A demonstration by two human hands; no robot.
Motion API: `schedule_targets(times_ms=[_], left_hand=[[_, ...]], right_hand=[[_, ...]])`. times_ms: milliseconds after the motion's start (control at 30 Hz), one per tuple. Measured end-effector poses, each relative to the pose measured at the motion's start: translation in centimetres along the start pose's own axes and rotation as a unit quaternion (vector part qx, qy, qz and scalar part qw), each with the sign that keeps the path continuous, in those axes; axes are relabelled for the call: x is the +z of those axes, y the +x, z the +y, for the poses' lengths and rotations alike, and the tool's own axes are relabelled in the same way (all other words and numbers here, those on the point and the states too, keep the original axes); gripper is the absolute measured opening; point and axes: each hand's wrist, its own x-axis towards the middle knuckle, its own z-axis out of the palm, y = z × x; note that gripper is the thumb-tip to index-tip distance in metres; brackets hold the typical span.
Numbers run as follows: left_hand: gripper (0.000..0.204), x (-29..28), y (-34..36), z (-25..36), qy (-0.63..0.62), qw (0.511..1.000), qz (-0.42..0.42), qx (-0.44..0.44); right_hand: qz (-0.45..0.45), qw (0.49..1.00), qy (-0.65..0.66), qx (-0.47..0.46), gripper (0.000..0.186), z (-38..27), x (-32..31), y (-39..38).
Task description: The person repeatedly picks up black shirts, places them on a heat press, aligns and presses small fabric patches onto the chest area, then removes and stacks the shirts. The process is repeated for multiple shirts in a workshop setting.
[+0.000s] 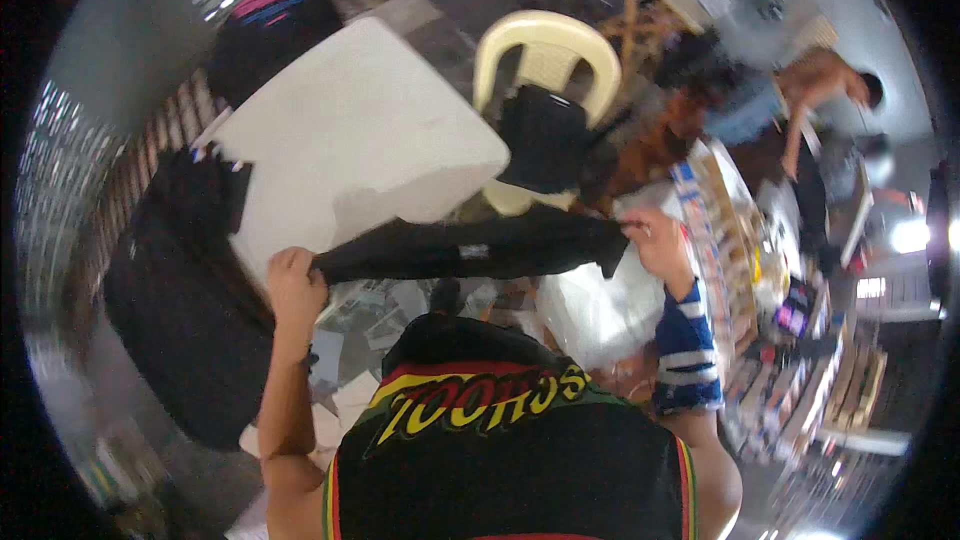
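A black garment (400, 248) is stretched sideways in front of my chest, with a small pale label near its middle. My left hand (297, 282) pinches one end, and my right hand (657, 242) grips the other end with its fingers closed. The cloth hangs between them over the near edge of a white table (360, 130). Beside my left arm lies a large heap of black cloth (190, 310). More folded black cloth (543, 140) rests on a cream plastic chair (548, 32) beyond the garment.
A clear plastic bag (600, 315) sits below my right hand. Stacked cartons (725, 240) line the right side. Farther off, a person (825, 85) bends forward near a large fan (768, 5). Another dark pile (275, 40) stands behind the table. Papers and scraps cover the floor below.
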Motion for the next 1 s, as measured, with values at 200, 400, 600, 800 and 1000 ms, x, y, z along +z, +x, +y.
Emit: schedule_targets(times_ms=[200, 400, 600, 800, 1000], left_hand=[[0.041, -5.7, -2.9, -2.3, -0.43, 0.873, -0.025, -0.228], [0.028, -13.6, 13.9, -7.9, -0.106, 0.945, 0.202, -0.235], [0.032, -7.5, 19.0, -4.0, -0.069, 0.94, 0.331, -0.033], [0.065, 15.4, 11.6, -1.2, -0.017, 0.973, -0.154, -0.17], [0.073, 23.1, 5.3, -3.8, 0.059, 0.98, -0.138, -0.134]], right_hand=[[-0.197, 0.97, 0.091, 0.109, 0.023, -0.4, -5.1, 8.4], [0.054, 0.97, -0.056, -0.23, 0.03, -19.1, -4.8, 30.4], [0.05, 0.841, -0.015, -0.539, 0.042, -27.4, 3.0, 27.5], [-0.284, 0.915, -0.074, -0.278, 0.037, -10.5, 11.6, 12.5], [-0.367, 0.916, -0.059, 0.15, 0.05, 15.5, 19.6, -14.6]])
